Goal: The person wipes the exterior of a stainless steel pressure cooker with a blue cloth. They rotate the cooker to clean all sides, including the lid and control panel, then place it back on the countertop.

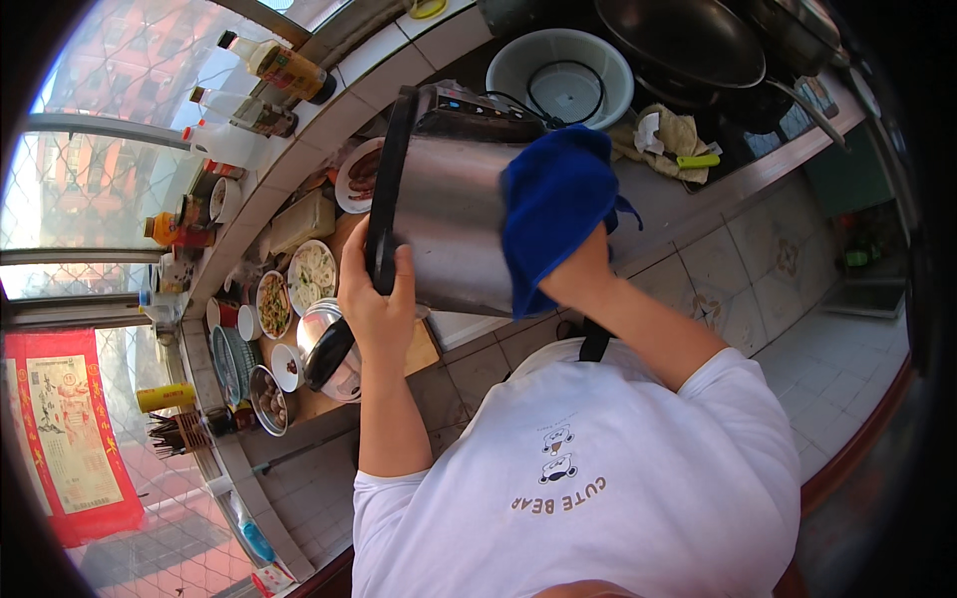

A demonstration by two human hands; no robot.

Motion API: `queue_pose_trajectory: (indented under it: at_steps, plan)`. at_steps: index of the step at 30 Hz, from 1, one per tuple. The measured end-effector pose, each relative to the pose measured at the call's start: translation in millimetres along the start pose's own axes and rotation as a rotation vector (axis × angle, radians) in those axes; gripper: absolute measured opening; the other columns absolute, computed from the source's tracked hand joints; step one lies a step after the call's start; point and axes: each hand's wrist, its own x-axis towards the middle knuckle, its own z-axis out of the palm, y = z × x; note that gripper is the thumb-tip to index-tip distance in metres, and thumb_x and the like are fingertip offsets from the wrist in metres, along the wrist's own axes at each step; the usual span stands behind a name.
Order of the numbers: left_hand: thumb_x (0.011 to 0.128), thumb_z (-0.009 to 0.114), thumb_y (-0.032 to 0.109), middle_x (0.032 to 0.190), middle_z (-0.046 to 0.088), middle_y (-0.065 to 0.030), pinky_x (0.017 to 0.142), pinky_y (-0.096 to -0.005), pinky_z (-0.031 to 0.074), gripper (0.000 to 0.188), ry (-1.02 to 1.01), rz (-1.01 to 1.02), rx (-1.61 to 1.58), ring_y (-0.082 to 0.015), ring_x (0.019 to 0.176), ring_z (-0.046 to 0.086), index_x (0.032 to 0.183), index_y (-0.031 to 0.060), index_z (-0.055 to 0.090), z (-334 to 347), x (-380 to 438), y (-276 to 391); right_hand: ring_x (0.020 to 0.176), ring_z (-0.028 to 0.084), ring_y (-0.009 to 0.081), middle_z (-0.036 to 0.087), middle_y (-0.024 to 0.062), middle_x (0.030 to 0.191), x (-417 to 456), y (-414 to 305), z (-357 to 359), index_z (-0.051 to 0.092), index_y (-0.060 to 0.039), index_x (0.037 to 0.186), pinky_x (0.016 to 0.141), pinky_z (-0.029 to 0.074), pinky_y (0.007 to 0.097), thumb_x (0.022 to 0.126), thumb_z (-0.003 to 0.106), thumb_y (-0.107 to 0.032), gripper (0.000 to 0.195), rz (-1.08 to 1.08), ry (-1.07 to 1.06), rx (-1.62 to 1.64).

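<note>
A stainless-steel electric cooker body (456, 217) is tipped on its side before me, its black rim (392, 187) towards the left and its button panel (478, 105) on the far side. My left hand (381, 299) grips that rim, thumb on the near face and fingers around the edge. Against the base end, my right hand (579, 269) presses a blue cloth (557, 202); the fingers are mostly hidden by the cloth. Just beyond my left wrist is a shiny metal vessel (348, 377) with a black handle. The cooker's inside cannot be seen.
A white plastic basket (516, 63) with a black cord (602, 82) stands beyond the cooker, near a wok (684, 41). A beige rag (658, 142) lies on the counter. Dishes of sliced food (312, 276) and bowls crowd the left; bottles (280, 71) line the tiled window ledge.
</note>
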Motion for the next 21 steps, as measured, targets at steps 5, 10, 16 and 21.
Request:
queue_pose_trajectory:
  at_steps: [5,10,16,21]
  plan:
    - [0.081,0.072,0.038,0.104,0.062,-0.0155,0.083,-0.0343,0.048,0.060,-0.041,0.077,0.045,-0.0277,0.093,0.062,0.124,0.0000,0.053,9,-3,9,0.108,0.054,0.0334,0.058,0.0119,0.115,-1,-57,16,0.058,-0.0097,0.113,0.094,0.040,0.0443,0.083,0.062,-0.025,0.034,-0.020,-0.208,0.221]
    - [0.078,0.074,0.038,0.104,0.062,-0.0168,0.082,-0.0363,0.048,0.064,-0.010,0.089,0.050,-0.0312,0.094,0.061,0.125,-0.0004,0.053,12,-4,10,0.115,0.052,0.0318,0.056,0.0114,0.121,5,-53,21,0.054,-0.0098,0.121,0.097,0.039,0.0444,0.084,0.059,-0.028,0.041,-0.153,-0.170,0.180]
    - [0.076,0.074,0.027,0.095,0.058,-0.0128,0.075,-0.0384,0.047,0.062,0.018,0.238,0.101,-0.0301,0.087,0.058,0.128,0.0024,0.049,15,-13,19,0.116,0.051,0.0329,0.055,0.0127,0.124,4,-15,3,0.055,-0.0102,0.122,0.100,0.038,0.0443,0.083,0.062,-0.031,0.045,-0.140,-0.044,-0.104]
    - [0.074,0.075,0.025,0.094,0.058,-0.0133,0.074,-0.0385,0.046,0.063,0.006,0.205,0.082,-0.0312,0.085,0.057,0.128,0.0028,0.049,9,-21,16,0.113,0.052,0.0373,0.057,0.0165,0.119,-7,30,-19,0.056,-0.0053,0.122,0.097,0.040,0.0455,0.081,0.065,-0.023,0.045,0.030,-0.087,-0.065]
